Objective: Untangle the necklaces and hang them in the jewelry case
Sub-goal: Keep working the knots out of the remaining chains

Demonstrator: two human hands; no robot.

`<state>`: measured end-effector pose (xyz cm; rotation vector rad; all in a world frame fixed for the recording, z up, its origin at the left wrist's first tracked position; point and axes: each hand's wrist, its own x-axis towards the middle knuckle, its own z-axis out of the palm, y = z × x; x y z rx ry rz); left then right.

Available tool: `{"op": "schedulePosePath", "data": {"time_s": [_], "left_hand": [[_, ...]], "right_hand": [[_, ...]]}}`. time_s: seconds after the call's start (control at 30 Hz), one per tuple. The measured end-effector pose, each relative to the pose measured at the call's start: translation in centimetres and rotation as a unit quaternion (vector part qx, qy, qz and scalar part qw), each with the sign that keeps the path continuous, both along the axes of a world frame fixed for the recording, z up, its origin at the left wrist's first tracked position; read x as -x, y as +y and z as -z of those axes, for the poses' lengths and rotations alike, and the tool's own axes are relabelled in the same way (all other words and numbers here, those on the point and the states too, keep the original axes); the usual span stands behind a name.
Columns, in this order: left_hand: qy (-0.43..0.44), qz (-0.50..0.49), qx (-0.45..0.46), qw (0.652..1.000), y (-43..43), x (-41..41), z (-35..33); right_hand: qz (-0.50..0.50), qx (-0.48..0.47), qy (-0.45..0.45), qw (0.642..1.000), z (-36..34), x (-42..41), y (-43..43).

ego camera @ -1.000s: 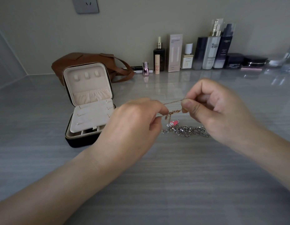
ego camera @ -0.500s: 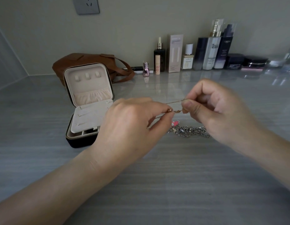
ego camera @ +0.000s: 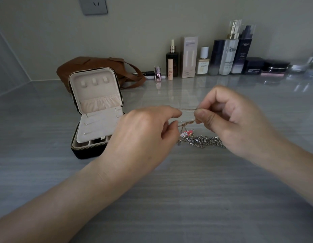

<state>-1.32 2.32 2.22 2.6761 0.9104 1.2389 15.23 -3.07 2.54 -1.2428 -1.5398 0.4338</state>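
Note:
A thin gold necklace (ego camera: 187, 122) is stretched between my two hands above the table. My left hand (ego camera: 145, 134) pinches one end and my right hand (ego camera: 229, 118) pinches the other at thumb and forefinger. A small pink pendant (ego camera: 186, 133) dangles from it just above a heap of silver chain (ego camera: 203, 142) lying on the table. The black jewelry case (ego camera: 92, 120) stands open to the left, its cream lid upright with three hooks and a gathered pocket.
A brown leather bag (ego camera: 92, 64) lies behind the case. Several cosmetic bottles, boxes and jars (ego camera: 225, 57) line the back wall. A wall socket (ego camera: 92, 5) is above.
My left hand has shifted its grip along the gold chain: from pinching it below, up to the right hand, now back a little. The pendant hangs slightly lower and more in view.

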Motion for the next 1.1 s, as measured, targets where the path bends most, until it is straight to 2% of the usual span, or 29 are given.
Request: {"op": "schedulePosePath", "data": {"time_s": [0.3,0.63,0.8,1.1], "left_hand": [[0.013,0.017,0.022,1.0,-0.26,0.26,-0.35],[0.011,0.04,-0.044,0.998,0.06,0.14,-0.16],[-0.018,0.044,-0.074,0.996,0.45,-0.03,0.15],[-0.024,-0.005,-0.066,0.998,0.13,-0.58,0.13]], "right_hand": [[0.013,-0.003,0.014,1.0,-0.34,0.01,-0.2],[0.013,-0.017,0.029,0.999,-0.53,-0.19,-0.24],[0.004,-0.026,0.025,0.999,-0.55,0.0,-0.32],[-0.006,-0.026,0.024,0.999,-0.34,0.27,-0.14]]}}
